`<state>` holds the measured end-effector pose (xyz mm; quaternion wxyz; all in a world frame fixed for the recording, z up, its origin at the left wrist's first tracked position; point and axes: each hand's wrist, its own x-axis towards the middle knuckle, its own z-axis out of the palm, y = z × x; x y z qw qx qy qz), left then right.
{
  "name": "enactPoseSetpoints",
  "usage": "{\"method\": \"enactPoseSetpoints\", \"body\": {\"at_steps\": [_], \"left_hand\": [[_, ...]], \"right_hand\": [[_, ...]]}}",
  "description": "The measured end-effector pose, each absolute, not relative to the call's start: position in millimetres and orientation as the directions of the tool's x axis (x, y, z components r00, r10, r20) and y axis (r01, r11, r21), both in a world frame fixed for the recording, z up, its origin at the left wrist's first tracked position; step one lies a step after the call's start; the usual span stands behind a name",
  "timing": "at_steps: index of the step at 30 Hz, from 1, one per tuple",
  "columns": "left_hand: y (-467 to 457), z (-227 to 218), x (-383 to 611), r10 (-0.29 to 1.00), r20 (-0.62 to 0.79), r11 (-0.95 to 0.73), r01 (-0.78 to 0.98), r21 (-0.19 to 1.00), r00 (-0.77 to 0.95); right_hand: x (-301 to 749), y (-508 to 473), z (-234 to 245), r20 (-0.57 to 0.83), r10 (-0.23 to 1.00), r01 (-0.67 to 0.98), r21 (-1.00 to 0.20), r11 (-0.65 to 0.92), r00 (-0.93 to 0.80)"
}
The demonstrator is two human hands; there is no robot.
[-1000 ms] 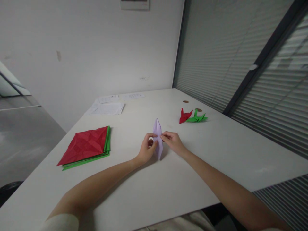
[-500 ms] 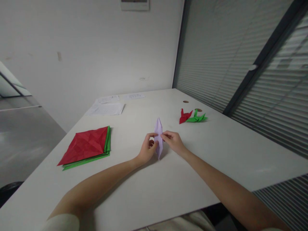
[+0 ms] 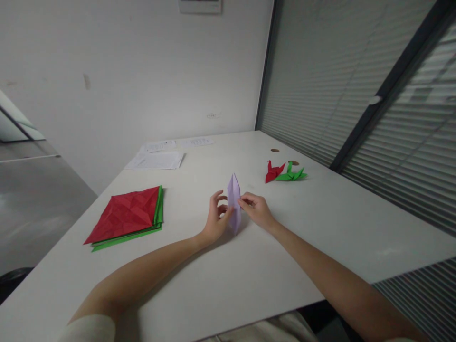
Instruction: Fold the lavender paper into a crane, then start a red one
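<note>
A narrow, pointed piece of folded lilac paper (image 3: 234,195) stands tilted up from the white table (image 3: 249,275), its tip pointing away from me. My left hand (image 3: 215,221) holds its left side, thumb against the paper and fingers partly raised. My right hand (image 3: 258,210) pinches the right edge at mid-height. The lower end of the paper rests on the table between the two hands.
A stack of red and green square sheets (image 3: 128,216) lies to the left. A red folded crane (image 3: 273,172) and a green one (image 3: 292,174) sit at the back right. White printed papers (image 3: 156,159) lie at the far edge. Blinds line the right side.
The lilac paper has tipped a little more upright. My left hand's fingers have lifted and spread slightly while the right hand keeps its pinch.
</note>
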<state>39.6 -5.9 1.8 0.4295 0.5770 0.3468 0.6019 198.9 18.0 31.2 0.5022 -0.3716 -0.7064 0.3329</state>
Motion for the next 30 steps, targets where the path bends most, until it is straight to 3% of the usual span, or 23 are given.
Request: {"method": "enactPoseSetpoints", "body": {"at_steps": [5,15,19,23,30], "left_hand": [[1,13,36,0.943,0.329,-0.321,-0.114,0.94,0.056],[0,12,39,0.945,0.321,-0.311,-0.145,0.939,0.054],[0,14,37,0.892,0.447,-0.45,-0.043,0.892,-0.065],[-4,18,35,0.811,0.582,-0.585,0.147,0.798,0.067],[-8,17,39,0.896,0.432,-0.431,-0.036,0.902,0.107]], "right_hand": [[200,18,34,0.428,0.858,0.171,-0.858,0.484,-0.283],[200,14,39,0.421,0.852,0.253,-0.827,0.502,-0.312],[201,16,37,0.422,0.879,0.254,-0.846,0.47,-0.221],[201,18,36,0.427,0.889,0.256,-0.851,0.458,-0.168],[198,13,37,0.509,0.826,0.255,-0.788,0.56,-0.241]]}}
